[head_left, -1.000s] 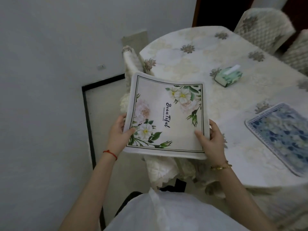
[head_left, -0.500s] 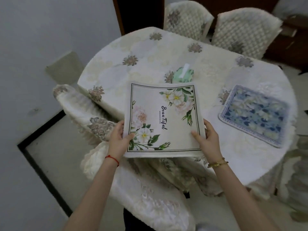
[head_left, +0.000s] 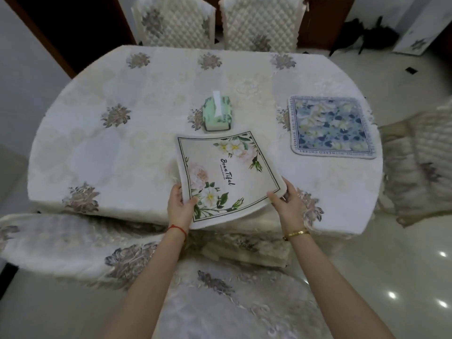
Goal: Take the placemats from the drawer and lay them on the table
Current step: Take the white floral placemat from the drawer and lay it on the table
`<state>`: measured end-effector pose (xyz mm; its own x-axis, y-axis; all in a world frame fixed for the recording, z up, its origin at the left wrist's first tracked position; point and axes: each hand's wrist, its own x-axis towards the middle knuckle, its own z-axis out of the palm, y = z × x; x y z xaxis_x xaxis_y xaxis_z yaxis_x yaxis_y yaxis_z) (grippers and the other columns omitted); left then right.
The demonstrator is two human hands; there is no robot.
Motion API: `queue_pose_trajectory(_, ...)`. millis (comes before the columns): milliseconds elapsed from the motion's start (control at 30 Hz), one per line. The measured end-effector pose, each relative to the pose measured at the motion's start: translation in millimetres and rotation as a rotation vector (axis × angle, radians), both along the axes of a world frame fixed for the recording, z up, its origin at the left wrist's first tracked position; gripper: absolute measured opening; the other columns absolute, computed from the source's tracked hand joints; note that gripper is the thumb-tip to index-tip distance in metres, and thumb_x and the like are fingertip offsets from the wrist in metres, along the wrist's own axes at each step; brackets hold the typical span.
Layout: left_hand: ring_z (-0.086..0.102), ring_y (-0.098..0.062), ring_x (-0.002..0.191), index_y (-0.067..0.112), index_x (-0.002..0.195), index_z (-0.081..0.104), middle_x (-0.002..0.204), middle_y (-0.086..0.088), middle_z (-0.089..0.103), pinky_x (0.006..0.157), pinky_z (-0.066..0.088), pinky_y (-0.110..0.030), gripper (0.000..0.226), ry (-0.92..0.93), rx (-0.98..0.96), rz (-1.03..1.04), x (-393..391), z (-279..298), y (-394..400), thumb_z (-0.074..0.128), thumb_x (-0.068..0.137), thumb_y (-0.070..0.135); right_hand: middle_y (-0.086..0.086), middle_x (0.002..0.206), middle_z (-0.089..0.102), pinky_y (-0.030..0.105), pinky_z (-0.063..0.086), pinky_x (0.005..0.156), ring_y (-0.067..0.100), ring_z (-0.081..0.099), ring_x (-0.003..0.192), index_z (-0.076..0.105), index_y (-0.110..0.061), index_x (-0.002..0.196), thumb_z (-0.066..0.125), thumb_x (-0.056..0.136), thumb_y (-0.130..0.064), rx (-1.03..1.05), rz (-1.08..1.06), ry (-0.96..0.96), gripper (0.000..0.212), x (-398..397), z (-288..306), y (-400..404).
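One tissue box (head_left: 217, 113) beyond placemat (head_left: 227, 174)

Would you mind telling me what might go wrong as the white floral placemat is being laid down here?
1. The white floral placemat, held by the left hand and right hand, overhangs the table edge; released here, it might slide off.
2. Its far edge sits close to the tissue box; pushing forward could nudge the box.
3. It looks angled compared with the blue placemat, so it may land crooked.

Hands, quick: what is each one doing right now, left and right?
Left hand: closed on the near left corner of the white floral placemat.
Right hand: closed on the same placemat's near right edge.
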<state>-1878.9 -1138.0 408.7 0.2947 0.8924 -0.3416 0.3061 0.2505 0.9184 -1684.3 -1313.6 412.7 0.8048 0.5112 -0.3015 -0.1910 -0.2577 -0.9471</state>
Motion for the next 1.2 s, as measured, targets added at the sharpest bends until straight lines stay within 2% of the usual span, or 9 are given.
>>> queue_pose_trajectory(133,0.06,-0.022,0.103,0.021,0.115,0.045,0.115,-0.008,0.061,0.093,0.049,-0.035,0.046,0.011,-0.03,0.0,16.9,-20.2,-4.8,0.059,0.083,-0.008,0.007,0.125,0.06,0.021,0.052,0.091,0.0,0.059,0.105,0.045,-0.007,0.136,0.067,0.083,0.005,-0.012,-0.011,0.033,0.058,-6.0,-19.1,9.2)
queue_pose_trajectory(400,0.06,-0.013,0.094,0.022,0.116,0.047,0.11,-0.001,0.059,0.081,0.048,-0.025,0.046,-0.034,-0.105,0.157,36.9,-36.7,-35.8,0.06,0.084,-0.008,0.015,0.131,0.057,0.053,0.049,0.096,0.026,0.059,0.117,0.031,-0.021,0.143,0.066,0.085,0.0,-0.021,-0.036,0.141,0.071,-15.5,-52.4,8.0)
queue_pose_trajectory(533,0.061,-0.012,0.095,0.015,0.128,0.045,0.111,-0.001,0.06,0.083,0.05,-0.026,0.05,-0.077,-0.167,0.156,48.6,-39.1,-55.4,0.061,0.085,-0.006,0.003,0.151,0.034,0.033,0.04,0.107,0.017,0.043,0.133,0.004,-0.025,0.152,0.064,0.084,0.006,-0.046,-0.017,0.065,0.096,-17.7,-48.1,15.5)
queue_pose_trajectory(633,0.062,-0.013,0.093,0.014,0.118,0.048,0.106,-0.001,0.062,0.086,0.052,-0.032,0.044,-0.077,-0.236,0.12,49.2,-40.4,-51.6,0.064,0.083,-0.007,0.002,0.158,0.019,0.008,0.042,0.092,0.017,0.03,0.142,-0.002,-0.027,0.152,0.054,0.085,0.013,-0.08,-0.041,0.004,0.097,-2.2,-53.3,21.3)
queue_pose_trajectory(700,0.063,-0.02,0.097,0.007,0.121,0.05,0.111,-0.008,0.064,0.089,0.052,-0.035,0.044,-0.066,-0.271,0.117,45.4,-42.8,-39.6,0.065,0.082,-0.006,0.003,0.16,0.016,0.002,0.042,0.082,0.019,0.027,0.143,0.001,-0.028,0.152,0.049,0.084,0.015,-0.085,-0.04,-0.037,0.093,13.6,-57.7,23.1)
queue_pose_trajectory(767,0.065,-0.018,0.093,0.003,0.129,0.048,0.113,-0.014,0.064,0.083,0.054,-0.032,0.05,-0.073,-0.3,0.157,39.8,-49.0,-20.5,0.064,0.083,-0.006,0.003,0.158,0.021,0.009,0.045,0.089,0.019,0.029,0.143,0.005,-0.031,0.152,0.046,0.084,0.016,-0.078,-0.033,-0.047,0.092,29.5,-62.6,22.1)
queue_pose_trajectory(900,0.065,-0.017,0.082,0.004,0.133,0.046,0.121,-0.031,0.057,0.082,0.056,-0.037,0.052,-0.086,-0.309,0.244,35.6,-54.7,20.2,0.064,0.084,-0.004,0.004,0.157,0.026,0.054,0.041,0.106,0.024,0.031,0.142,0.01,-0.052,0.144,0.048,0.082,0.009,-0.105,0.042,0.008,0.095,55.2,-69.0,16.3)
queue_pose_trajectory(1100,0.059,-0.025,0.115,0.025,0.121,0.057,0.128,-0.017,0.058,0.098,0.05,-0.043,0.052,0.037,-0.2,0.149,29.7,-67.0,60.1,0.074,0.074,0.011,0.007,0.15,0.039,0.044,0.054,0.092,0.024,0.043,0.134,0.012,-0.036,0.15,0.047,0.085,0.015,-0.096,0.134,-0.008,0.09,86.5,-70.2,22.7)
queue_pose_trajectory(1200,0.06,-0.022,0.114,0.028,0.117,0.063,0.122,-0.011,0.063,0.1,0.048,-0.042,0.05,0.168,-0.114,0.065,31.8,-65.3,58.9,0.075,0.07,0.016,0.007,0.134,0.056,0.034,0.055,0.087,0.017,0.06,0.111,0.018,-0.033,0.149,0.047,0.086,0.011,-0.118,0.068,-0.068,0.082,90.9,-70.0,29.1)
